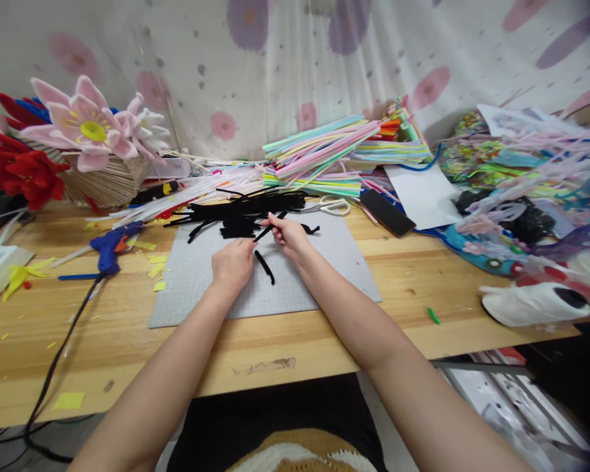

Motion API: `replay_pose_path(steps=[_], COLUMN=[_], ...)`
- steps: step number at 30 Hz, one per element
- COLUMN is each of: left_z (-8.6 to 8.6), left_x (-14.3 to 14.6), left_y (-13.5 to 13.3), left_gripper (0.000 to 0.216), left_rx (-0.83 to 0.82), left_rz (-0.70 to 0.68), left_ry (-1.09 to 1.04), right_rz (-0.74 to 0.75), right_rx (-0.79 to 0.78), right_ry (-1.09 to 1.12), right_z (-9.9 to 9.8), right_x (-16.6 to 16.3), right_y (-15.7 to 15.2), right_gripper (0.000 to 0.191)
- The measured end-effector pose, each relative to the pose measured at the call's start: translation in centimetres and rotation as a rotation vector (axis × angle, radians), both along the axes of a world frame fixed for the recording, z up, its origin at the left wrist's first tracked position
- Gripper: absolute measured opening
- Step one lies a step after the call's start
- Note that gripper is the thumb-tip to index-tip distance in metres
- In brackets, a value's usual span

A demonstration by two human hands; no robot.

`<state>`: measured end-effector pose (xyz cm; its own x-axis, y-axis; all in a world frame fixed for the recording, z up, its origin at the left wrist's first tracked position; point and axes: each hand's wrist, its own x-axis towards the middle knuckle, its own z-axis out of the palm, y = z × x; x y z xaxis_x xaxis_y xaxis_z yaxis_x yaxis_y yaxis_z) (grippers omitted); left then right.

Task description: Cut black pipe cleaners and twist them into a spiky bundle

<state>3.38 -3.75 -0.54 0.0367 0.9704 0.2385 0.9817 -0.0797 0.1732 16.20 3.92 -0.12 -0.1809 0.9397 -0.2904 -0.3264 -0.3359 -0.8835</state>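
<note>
Over the grey cutting mat (295,288), my left hand (234,262) and my right hand (286,234) pinch a black pipe cleaner (266,231) between them. It slants up from the left fingers to the right ones. From below the left fingertips a curved black piece (265,267) hangs or lies over the mat; I cannot tell if it is joined to the held one. Just beyond my hands lies a bundle of black pipe cleaners (240,206), with a short black clump (238,227) in front. Scissors (332,206) rest at the mat's back edge.
A blue glue gun (112,247) with its cord lies left of the mat. Pastel pipe cleaners (324,147) are heaped at the back. To the right are a phone (387,213), white paper (423,193) and a white shoe-like object (533,303). Fuzzy flowers (91,128) stand at the left.
</note>
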Motion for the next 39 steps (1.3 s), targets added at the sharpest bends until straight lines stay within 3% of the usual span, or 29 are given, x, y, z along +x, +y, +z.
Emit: replay_pose_path(steps=[3, 6, 8, 12, 18, 22, 27, 33, 36, 39], left_z=[0.2, 0.5, 0.7, 0.5, 0.4, 0.9, -0.1, -1.2, -1.0, -1.0], left_x=[0.0, 0.3, 0.6, 0.6, 0.4, 0.7, -0.5, -2.8, -2.8, -2.5], left_y=[-0.1, 0.0, 0.1, 0.5, 0.9, 0.9, 1.1, 1.9, 1.9, 1.8], left_gripper=[0.037, 0.052, 0.046, 0.029, 0.022, 0.018, 0.017, 0.017, 0.017, 0.017], left_rx=[0.104, 0.255, 0.280, 0.214, 0.101, 0.050, 0.010, 0.014, 0.018, 0.042], left_rz=[0.010, 0.008, 0.005, 0.019, 0.102, 0.063, 0.077, 0.290, 0.282, 0.233], left_ry=[-0.017, -0.072, -0.140, -0.245, -0.366, -0.462, -0.736, -1.359, -1.428, -1.416], right_rz=[0.020, 0.046, 0.063, 0.056, -0.044, -0.096, 0.131, 0.419, 0.536, 0.550], right_rx=[0.124, 0.181, 0.203, 0.247, 0.302, 0.312, 0.276, 0.620, 0.807, 0.895], right_ry=[-0.048, -0.077, -0.079, -0.105, -0.226, -0.253, -0.247, -0.889, -1.155, -1.283], right_z=[0.0, 0.1, 0.1, 0.2, 0.0, -0.3, -0.4, -0.6, 0.0, 0.7], right_x=[-0.1, -0.3, -0.6, -1.1, -1.6, -1.4, -0.5, 0.3, -0.2, -0.7], right_y=[-0.1, -0.3, -0.5, -0.9, -1.0, -0.7, -0.4, -1.5, -2.9, -3.8], right_gripper=[0.027, 0.030, 0.032, 0.035, 0.039, 0.040, 0.038, 0.033, 0.033, 0.035])
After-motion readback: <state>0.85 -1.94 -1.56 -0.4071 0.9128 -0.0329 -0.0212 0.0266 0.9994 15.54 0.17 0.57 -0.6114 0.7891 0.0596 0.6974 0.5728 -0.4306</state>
